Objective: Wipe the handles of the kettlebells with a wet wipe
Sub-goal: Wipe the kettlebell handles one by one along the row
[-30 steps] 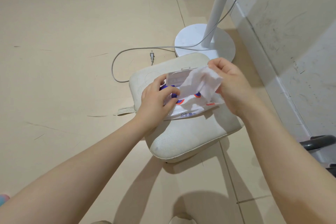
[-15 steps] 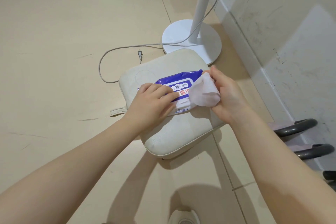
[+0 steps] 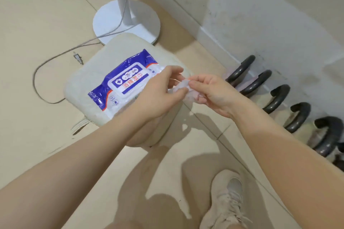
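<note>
A crumpled white wet wipe is pinched between my left hand and my right hand, both held just above the right edge of a cream cushion. The blue and white wipe pack lies shut on that cushion, left of my hands. Several kettlebells stand in a row along the wall at the right; their dark curved handles show, the nearest one at the frame's right edge. Their bodies are mostly hidden.
A white fan stand with a round base rises behind the cushion, and its grey cord with plug loops over the floor at the left. The wall and skirting run along the right. My shoe is at the bottom.
The wipe has come free of the pack, whose lid is now shut. My left hand left the pack and joined the right on the wipe. The view swung right, showing more kettlebell handles.
</note>
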Action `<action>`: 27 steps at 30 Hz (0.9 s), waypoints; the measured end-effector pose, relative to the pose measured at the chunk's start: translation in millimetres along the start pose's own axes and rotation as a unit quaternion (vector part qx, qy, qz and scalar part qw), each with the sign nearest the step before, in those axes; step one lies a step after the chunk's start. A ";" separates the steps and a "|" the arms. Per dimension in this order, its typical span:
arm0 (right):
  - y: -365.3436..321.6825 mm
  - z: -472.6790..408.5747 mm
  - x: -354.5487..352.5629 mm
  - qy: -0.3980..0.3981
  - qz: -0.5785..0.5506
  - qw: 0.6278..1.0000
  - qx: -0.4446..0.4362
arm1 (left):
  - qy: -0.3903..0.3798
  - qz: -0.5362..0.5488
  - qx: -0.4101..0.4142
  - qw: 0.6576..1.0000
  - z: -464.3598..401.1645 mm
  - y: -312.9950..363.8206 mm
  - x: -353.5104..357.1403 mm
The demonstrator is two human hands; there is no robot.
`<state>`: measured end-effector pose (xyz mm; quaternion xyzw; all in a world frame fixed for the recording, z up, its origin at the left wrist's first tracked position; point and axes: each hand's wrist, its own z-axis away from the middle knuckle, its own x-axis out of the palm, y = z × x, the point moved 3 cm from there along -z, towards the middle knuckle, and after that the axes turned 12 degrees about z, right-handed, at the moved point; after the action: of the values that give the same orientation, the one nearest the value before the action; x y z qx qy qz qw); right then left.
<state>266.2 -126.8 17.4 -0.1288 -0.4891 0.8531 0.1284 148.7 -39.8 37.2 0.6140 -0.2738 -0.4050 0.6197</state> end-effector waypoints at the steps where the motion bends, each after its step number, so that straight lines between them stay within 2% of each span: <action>1: 2.4 6.1 -10.2 0.007 0.013 1.000 0.004 | -0.016 0.012 -0.018 1.000 -5.6 -2.4 10.6; 6: 23.7 20.1 -56.4 0.049 0.035 0.998 0.024 | -0.087 0.050 -0.107 0.989 -29.7 -21.5 47.3; 9: 42.1 14.1 -82.4 0.051 0.013 0.998 0.036 | -0.099 0.070 -0.149 0.981 -43.3 -28.1 70.1; 11: 53.0 8.0 -97.8 0.021 -0.008 0.999 0.044 | -0.090 0.114 -0.176 0.974 -55.3 -35.8 88.4; 13: 60.7 3.8 -112.9 0.005 0.021 0.999 0.028 | -0.063 0.160 -0.198 0.965 -69.8 -44.8 110.1; 15: 66.3 -1.4 -132.5 0.025 0.061 0.998 0.010 | -0.008 0.194 -0.219 0.956 -84.5 -47.9 131.6; 17: 70.4 -6.8 -153.5 0.055 0.055 0.997 0.000 | 0.021 0.198 -0.225 0.954 -97.7 -46.5 152.3; 23: 95.9 -18.2 -207.1 0.073 -0.022 0.996 0.052 | -0.029 0.063 -0.202 0.977 -126.5 -45.9 183.6; 27: 105.8 -21.5 -222.7 0.086 -0.216 0.968 0.091 | -0.046 0.096 -0.243 0.964 -137.7 -50.0 192.5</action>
<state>471.7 -238.2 -63.8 -0.0808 -0.4128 0.8318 0.3622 356.0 -122.9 -55.6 0.3967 -0.2533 -0.4257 0.7728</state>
